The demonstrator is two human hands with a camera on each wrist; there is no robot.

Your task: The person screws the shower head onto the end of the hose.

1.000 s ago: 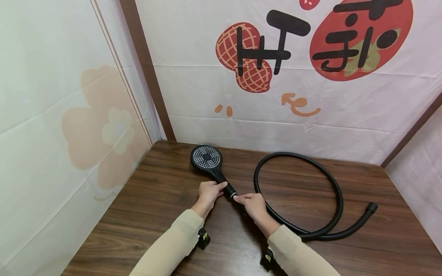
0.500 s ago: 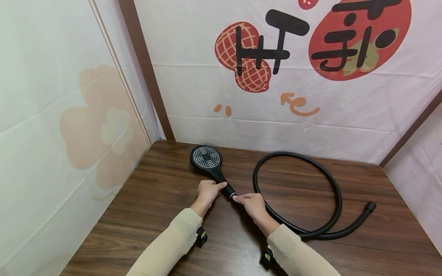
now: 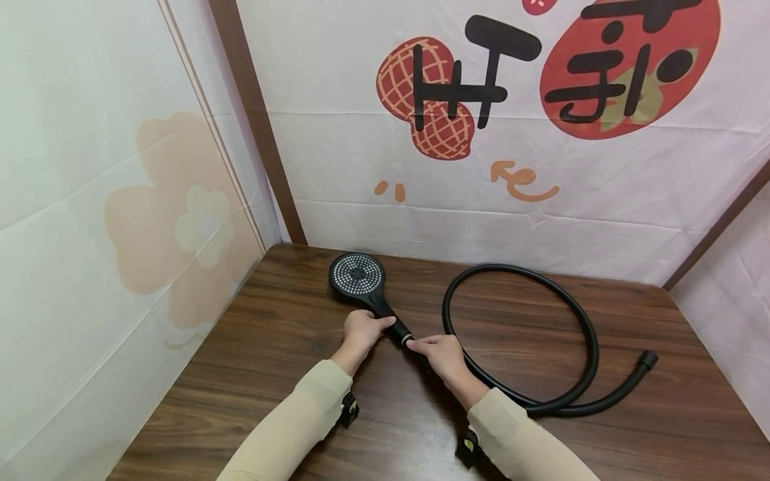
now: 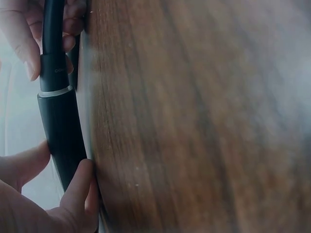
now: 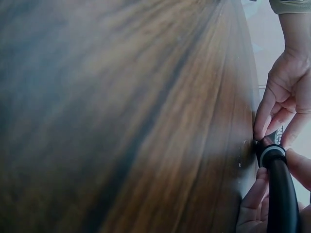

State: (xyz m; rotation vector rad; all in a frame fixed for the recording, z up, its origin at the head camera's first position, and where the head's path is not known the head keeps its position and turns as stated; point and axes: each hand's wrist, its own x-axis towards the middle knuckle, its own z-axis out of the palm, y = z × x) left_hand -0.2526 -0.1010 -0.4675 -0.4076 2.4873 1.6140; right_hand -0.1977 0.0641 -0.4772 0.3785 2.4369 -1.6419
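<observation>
A black handheld shower head (image 3: 357,274) lies toward the back left of the table, its dotted spray face up. My left hand (image 3: 361,334) pinches its handle (image 4: 63,126) between thumb and fingers. Just below, my right hand (image 3: 444,355) grips the end fitting (image 4: 53,70) of a black shower hose (image 3: 588,321). That fitting sits in line with the handle's lower end, and a thin silver ring (image 4: 56,92) shows where they meet. In the right wrist view, fingers of both hands surround this joint, the hose running down from it.
The hose loops across the right of the wooden table (image 3: 252,387), its free end (image 3: 648,361) pointing to the back right. White printed cloth walls (image 3: 337,220) stand behind and beside the table. A small black device (image 3: 349,409) is strapped at each wrist.
The shower head and my left hand have shifted very slightly to the left. My right hand keeps its grip at the joint, and the hose loop lies as before.
</observation>
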